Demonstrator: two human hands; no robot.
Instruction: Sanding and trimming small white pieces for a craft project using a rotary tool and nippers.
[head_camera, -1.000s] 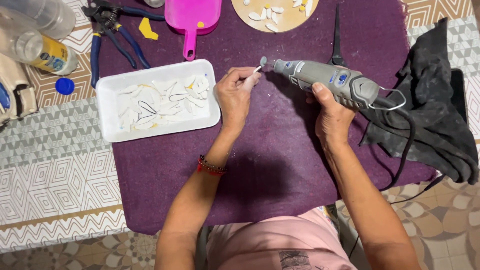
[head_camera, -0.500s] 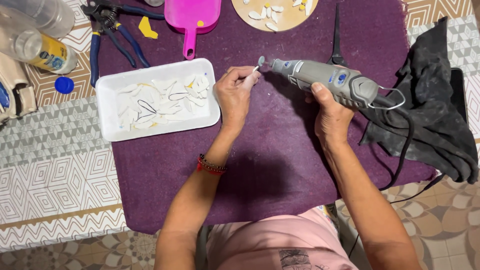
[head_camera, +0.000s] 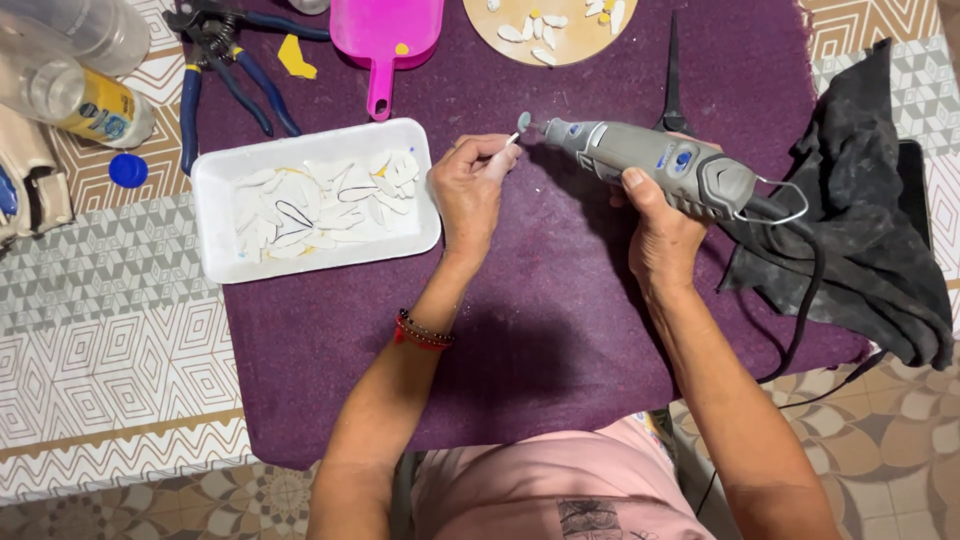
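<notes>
Looking straight down at a purple cloth (head_camera: 560, 330) on a patterned table. The right hand (head_camera: 655, 225) is wrapped around a grey rotary tool (head_camera: 650, 165), its little round tip just beside a small white piece (head_camera: 511, 140) pinched in the left hand (head_camera: 468, 190). Left of that hand sits a white foam tray (head_camera: 225, 255) full of pale shell-like bits. Blue-handled pliers (head_camera: 215, 70), a pink scoop (head_camera: 385, 40), and a round wooden board (head_camera: 570, 45) sit up top, with a black rag (head_camera: 870, 230) on the right.

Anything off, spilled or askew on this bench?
Nothing damaged. A blue bottle cap lies loose on the patterned tablecloth, apart from the clear plastic bottle on its side. A crumpled black cloth hangs over the table's right edge.
</notes>
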